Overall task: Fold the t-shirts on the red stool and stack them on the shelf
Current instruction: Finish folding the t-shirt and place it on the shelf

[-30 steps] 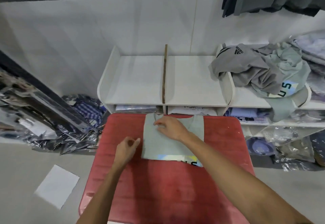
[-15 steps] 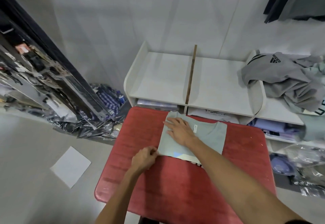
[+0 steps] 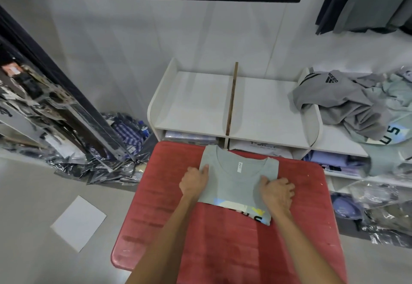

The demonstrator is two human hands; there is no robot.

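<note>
A pale grey-green t-shirt [image 3: 238,179], folded into a rectangle with its collar facing the shelf, lies on the far half of the red stool [image 3: 223,245]. A printed strip shows along its near edge. My left hand [image 3: 194,181] grips the shirt's left edge, thumb on top. My right hand [image 3: 277,191] grips the right edge, fingers curled under the cloth. Just beyond the stool stands the white shelf [image 3: 265,109], its two top compartments bare and split by a brown divider [image 3: 231,98].
A heap of unfolded grey and pale green shirts [image 3: 347,105] lies on the shelf to the right. Packed garments fill the lower shelf cubbies. Plastic-wrapped clothes [image 3: 124,136] and a leaning rack crowd the floor at left. A white sheet [image 3: 78,222] lies on the floor.
My right hand has slid from the shirt's middle to its right edge. My left hand has gone from the near-left corner up to the left edge. Both now hold the shirt.
</note>
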